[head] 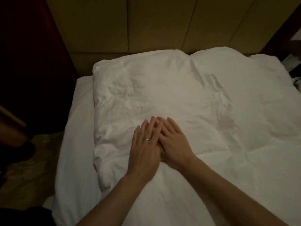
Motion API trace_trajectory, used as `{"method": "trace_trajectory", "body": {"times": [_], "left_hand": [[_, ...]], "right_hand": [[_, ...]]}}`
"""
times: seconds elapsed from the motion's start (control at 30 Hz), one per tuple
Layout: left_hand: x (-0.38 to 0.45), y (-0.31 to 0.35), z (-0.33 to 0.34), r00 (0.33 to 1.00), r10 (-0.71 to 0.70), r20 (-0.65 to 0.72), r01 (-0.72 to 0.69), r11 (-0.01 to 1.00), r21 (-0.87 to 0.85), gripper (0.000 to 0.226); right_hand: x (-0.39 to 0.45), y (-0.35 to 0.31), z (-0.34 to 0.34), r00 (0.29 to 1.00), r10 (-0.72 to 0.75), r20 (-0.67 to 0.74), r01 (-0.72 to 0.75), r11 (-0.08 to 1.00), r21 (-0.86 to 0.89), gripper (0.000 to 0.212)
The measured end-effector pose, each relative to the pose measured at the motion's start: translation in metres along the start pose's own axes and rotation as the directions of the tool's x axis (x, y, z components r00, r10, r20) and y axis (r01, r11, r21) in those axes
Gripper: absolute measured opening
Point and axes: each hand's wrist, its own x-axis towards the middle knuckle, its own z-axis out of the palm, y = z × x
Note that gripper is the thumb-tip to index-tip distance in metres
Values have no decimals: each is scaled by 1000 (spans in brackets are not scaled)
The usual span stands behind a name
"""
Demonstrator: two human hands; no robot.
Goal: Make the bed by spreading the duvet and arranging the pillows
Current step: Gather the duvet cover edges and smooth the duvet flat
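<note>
On the left I see the bed (76,144) edge under its white sheet, with the white duvet (162,88) spread across it from centre to right, its rumpled edge reaching the padded headboard (146,26) at the far side. My left hand (145,152) lies flat on the duvet, grip apart with fingers extended, a ring (147,139) on one finger. Just right of it, my right hand (175,144) lies flat too, grip apart, its fingers overlapping the left hand's fingers.

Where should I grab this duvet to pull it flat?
Probably grip the duvet at its bunched left edge, coming from the left side of the bed. The cloth folds into thick ridges there, easy to pinch. Both hands lie flat mid-duvet, gripping nothing.
</note>
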Motion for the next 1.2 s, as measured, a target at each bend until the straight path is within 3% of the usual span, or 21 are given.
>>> {"method": "trace_trajectory", "body": {"times": [0.03,0.1,0.17,0.23,0.27,0.3,0.4,0.47,0.53,0.6,0.7,0.83,0.87,0.93,0.97,1.0,1.03,1.07,1.13,1.2], "left_hand": [[5,-22,12,996,-39,79,31,995,93,57],[5,-84,21,967,-223,123,187,951,247,68],[0,-131,8,890,-437,129,377,866,329,72],[5,-150,-10,772,-623,124,565,763,313,68],[15,-147,-17,759,-647,76,605,743,287,66],[29,-139,-20,802,-597,-1,578,775,255,65],[103,-102,-14,961,-239,-143,261,952,160,58],[158,-84,-1,994,-41,-102,60,978,199,56],[193,-101,22,998,-55,26,47,965,260,57],[202,-144,46,980,-156,125,113,948,298,56],[207,-214,64,964,-223,145,168,932,321,62],[248,-242,54,905,-425,21,403,872,278,72],[264,-236,50,896,-443,-20,432,861,267,68],[298,-215,50,945,-320,-64,326,908,263,60],[309,-209,55,977,-208,-51,214,929,302,59],[316,-211,62,992,-129,-6,123,928,352,61],[319,-222,71,992,-122,40,98,919,382,65],[319,-238,80,987,-155,50,124,915,385,70],[312,-269,88,962,-273,22,248,902,352,79],[308,-286,90,919,-394,10,365,859,359,77]], "right_hand": [[2,23,7,998,42,55,-39,997,-59,52],[-10,98,7,946,306,112,-282,941,-190,64],[-32,169,-12,791,601,114,-554,783,-282,79],[-34,199,-33,701,705,112,-659,699,-277,81],[-21,197,-38,720,692,52,-665,709,-235,76],[0,184,-39,756,654,-26,-648,743,-166,69],[89,131,-20,884,425,-193,-432,902,10,55],[149,94,7,976,195,-99,-197,980,-10,53],[188,85,35,998,39,39,-34,993,-112,56],[209,116,47,979,93,181,-59,981,-187,59],[218,199,52,897,395,201,-334,901,-278,66],[243,269,41,615,774,152,-685,619,-384,63],[261,263,43,647,761,54,-689,613,-386,59],[304,227,54,861,492,-125,-508,828,-236,53],[323,201,63,952,292,-98,-305,938,-167,53],[335,181,77,991,133,15,-129,981,-143,56],[338,173,93,987,95,127,-79,989,-126,59],[339,181,102,957,187,222,-155,976,-153,63],[331,223,116,891,428,148,-391,892,-225,67],[316,270,111,779,618,108,-564,765,-312,65]]}}
